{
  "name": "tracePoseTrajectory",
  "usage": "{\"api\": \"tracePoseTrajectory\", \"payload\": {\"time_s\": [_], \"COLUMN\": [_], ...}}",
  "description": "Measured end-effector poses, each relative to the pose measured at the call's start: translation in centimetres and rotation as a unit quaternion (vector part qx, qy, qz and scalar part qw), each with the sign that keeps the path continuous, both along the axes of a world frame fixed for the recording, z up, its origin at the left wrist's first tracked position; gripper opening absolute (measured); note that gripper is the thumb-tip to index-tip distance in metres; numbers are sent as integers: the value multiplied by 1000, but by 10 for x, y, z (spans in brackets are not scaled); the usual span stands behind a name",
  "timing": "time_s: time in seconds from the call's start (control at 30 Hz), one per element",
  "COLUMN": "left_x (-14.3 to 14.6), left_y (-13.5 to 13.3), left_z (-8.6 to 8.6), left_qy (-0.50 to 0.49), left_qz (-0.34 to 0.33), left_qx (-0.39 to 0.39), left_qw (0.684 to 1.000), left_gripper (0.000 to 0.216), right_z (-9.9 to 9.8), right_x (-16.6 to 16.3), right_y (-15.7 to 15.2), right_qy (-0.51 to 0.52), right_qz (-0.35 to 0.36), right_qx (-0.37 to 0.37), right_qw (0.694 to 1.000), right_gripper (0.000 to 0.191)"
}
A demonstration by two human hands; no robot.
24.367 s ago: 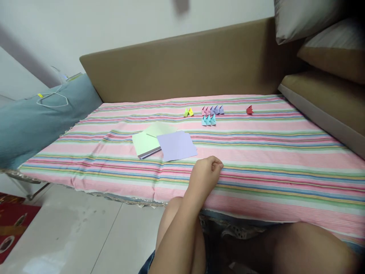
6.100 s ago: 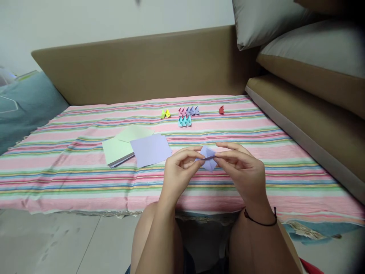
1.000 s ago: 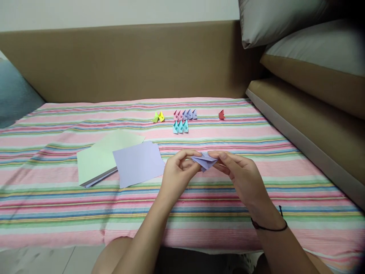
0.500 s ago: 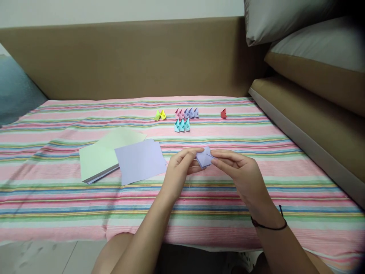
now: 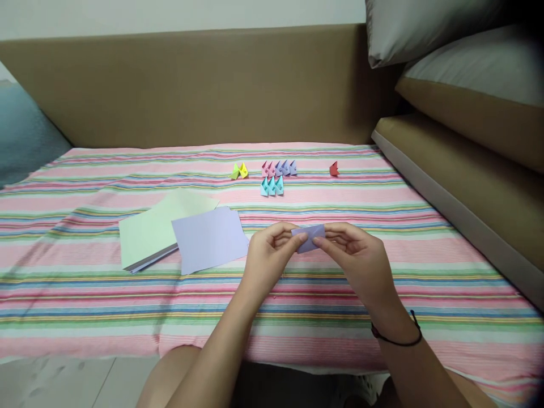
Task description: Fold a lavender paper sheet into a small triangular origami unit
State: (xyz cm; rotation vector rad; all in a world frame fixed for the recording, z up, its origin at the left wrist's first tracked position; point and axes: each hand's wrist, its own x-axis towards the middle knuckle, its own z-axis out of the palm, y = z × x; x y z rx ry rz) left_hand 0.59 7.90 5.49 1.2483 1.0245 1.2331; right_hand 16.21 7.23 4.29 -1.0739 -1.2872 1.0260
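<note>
A small folded piece of lilac paper point(image 5: 310, 236) is pinched between both my hands just above the striped bedcover point(image 5: 425, 266). My left hand point(image 5: 272, 255) grips its left end with thumb and fingers closed. My right hand point(image 5: 357, 258), a black band on its wrist, grips the right end the same way. To the left of my hands lies a flat lilac sheet point(image 5: 208, 238) on a stack of pale green paper point(image 5: 148, 232).
Small folded paper pieces stand farther back: a yellow-green pair point(image 5: 239, 170), a pink and lilac row point(image 5: 278, 168), three blue ones point(image 5: 272, 186) and one red point(image 5: 334, 169). A brown backboard point(image 5: 191, 85) runs behind; cushions point(image 5: 467, 130) are stacked at right, a blue pillow point(image 5: 25, 136) at left.
Over the last second the lilac piece went from a pointed, open shape to a flatter narrow strip between my fingers. My hands stayed in nearly the same place.
</note>
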Motion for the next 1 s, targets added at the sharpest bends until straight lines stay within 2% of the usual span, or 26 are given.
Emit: {"api": "tracePoseTrajectory", "payload": {"time_s": [0.2,0.33,0.4,0.47,0.6,0.7,0.83,0.9,1.0], "left_x": [-2,-3,-3,-3,-2,0,1,0,-1], "left_y": [-3,-2,-1,1,0,-2,-1,0,0], "left_z": [2,5,6,5,5,6,7,6,4], "left_qy": [56,70,42,-13,-107,-110,-88,-74,-48], "left_qz": [27,38,52,36,-41,-32,12,37,51], "left_qx": [45,91,75,30,-32,-32,2,20,36], "left_qw": [997,993,995,999,993,993,996,996,997], "left_gripper": [12,6,25,41,32,31,29,25,19], "right_z": [-3,1,3,5,6,5,5,6,5], "right_x": [1,1,1,1,3,4,3,2,1], "right_y": [-2,-3,-5,-6,-8,-7,-5,-6,-6], "right_qy": [-15,-68,-86,-102,-141,-161,-172,-165,-85], "right_qz": [12,-20,-52,-80,-103,-78,-42,-30,-1], "right_qx": [29,137,182,214,269,302,282,241,166], "right_qw": [999,988,978,968,947,936,943,956,982], "right_gripper": [12,10,15,19,26,28,28,28,21]}}
